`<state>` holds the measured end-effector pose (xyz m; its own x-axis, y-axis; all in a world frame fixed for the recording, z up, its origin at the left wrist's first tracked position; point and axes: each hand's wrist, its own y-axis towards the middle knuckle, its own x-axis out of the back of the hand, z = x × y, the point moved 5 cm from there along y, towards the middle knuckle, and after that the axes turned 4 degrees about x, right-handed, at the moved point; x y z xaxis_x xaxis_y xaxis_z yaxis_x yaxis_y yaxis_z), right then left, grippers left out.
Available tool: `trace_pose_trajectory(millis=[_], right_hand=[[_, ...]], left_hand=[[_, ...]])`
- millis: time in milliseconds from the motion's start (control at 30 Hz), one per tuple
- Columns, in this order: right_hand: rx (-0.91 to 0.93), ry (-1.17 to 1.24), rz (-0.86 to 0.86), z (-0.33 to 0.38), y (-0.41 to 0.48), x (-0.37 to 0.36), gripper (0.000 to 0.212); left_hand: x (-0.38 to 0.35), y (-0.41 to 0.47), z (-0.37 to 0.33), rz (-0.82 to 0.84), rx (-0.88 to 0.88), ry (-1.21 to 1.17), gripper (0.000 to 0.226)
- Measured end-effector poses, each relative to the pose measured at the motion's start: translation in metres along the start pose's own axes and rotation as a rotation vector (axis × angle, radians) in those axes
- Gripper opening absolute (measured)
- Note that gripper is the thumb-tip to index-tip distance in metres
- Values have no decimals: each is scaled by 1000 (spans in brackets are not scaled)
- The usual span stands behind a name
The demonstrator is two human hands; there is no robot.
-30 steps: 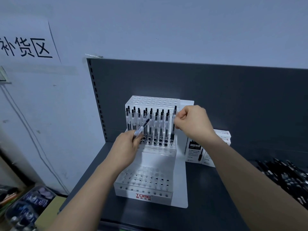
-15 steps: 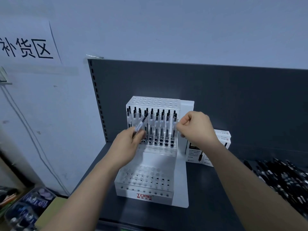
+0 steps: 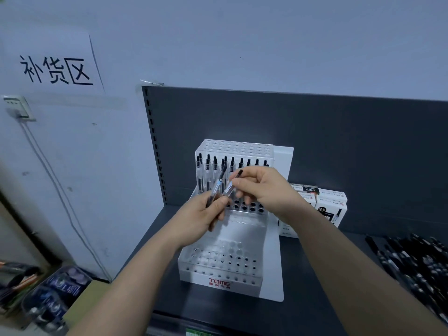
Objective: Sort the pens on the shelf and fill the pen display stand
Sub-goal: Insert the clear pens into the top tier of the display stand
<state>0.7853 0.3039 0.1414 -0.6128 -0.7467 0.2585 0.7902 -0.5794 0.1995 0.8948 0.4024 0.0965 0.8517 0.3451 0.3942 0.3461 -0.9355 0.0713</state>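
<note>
A white tiered pen display stand [image 3: 221,282] marked TOME sits on the dark shelf [image 3: 315,299]. Its middle tier holds several clear black-ink pens [image 3: 208,170] upright; the top and front tiers show open holes. My left hand [image 3: 206,214] grips clear pens [image 3: 217,187] in front of the middle tier. My right hand [image 3: 264,190] pinches one of those pens [image 3: 232,184] near its upper part, right beside the left hand.
White pen boxes [image 3: 331,204] stand right of the stand against the dark back panel. A heap of black pens [image 3: 417,265] lies at the shelf's right. A bin of packaged goods [image 3: 48,297] sits low left, below the wall sign.
My right hand left the rightmost pen in the middle tier and moved left to meet my left hand, taking hold of a pen held there. The left hand stayed near the same place.
</note>
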Motion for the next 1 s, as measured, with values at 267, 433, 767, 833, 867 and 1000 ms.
trace_pose_trajectory(millis=[267, 433, 767, 833, 867, 1000], right_hand=[[147, 6, -292, 19, 24, 6, 9], [254, -370, -289, 26, 43, -14, 13], [225, -823, -120, 23, 74, -57, 20], [180, -839, -88, 17, 77, -63, 21], [161, -836, -84, 14, 78, -63, 22], [120, -835, -72, 11, 80, -66, 22]], left_hand=[[51, -12, 24, -405, 55, 225, 29], [60, -9, 41, -439, 129, 251, 16], [56, -4, 56, -373, 209, 206, 32], [56, -4, 55, -368, 210, 199, 32], [56, -4, 55, -367, 211, 202, 32], [56, -4, 56, -365, 211, 214, 34]])
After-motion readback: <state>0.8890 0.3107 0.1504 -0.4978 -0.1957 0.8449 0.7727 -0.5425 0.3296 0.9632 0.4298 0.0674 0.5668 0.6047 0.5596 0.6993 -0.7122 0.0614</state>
